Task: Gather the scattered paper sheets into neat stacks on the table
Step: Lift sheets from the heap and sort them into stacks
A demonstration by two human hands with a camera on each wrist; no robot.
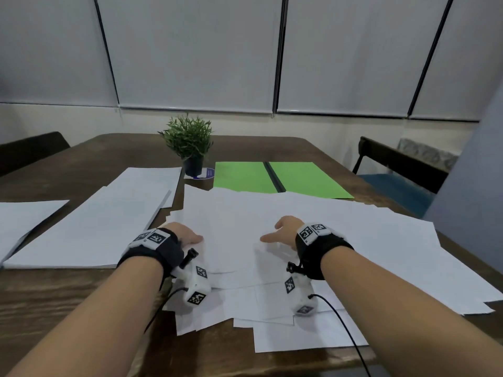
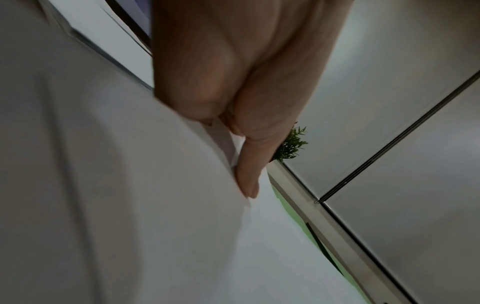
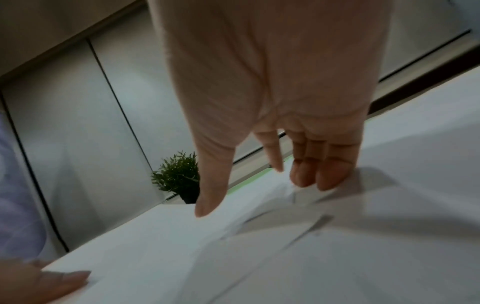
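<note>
A loose heap of overlapping white paper sheets (image 1: 272, 235) lies on the dark wooden table (image 1: 68, 289), on the near side of the small potted green plant (image 1: 189, 142). The left hand (image 1: 187, 235) pinches the heap's left edge, thumb on top and fingers tucked under several sheets. The right hand (image 1: 283, 231) rests on the same heap, fingers straight and spread, holding nothing. Left of the plant lies a tidier white stack (image 1: 89, 229); right of it, two green sheets (image 1: 275, 179). The gathering step seems barely begun: next, the hands likely need to draw the stray sheets together and square their edges.
</note>
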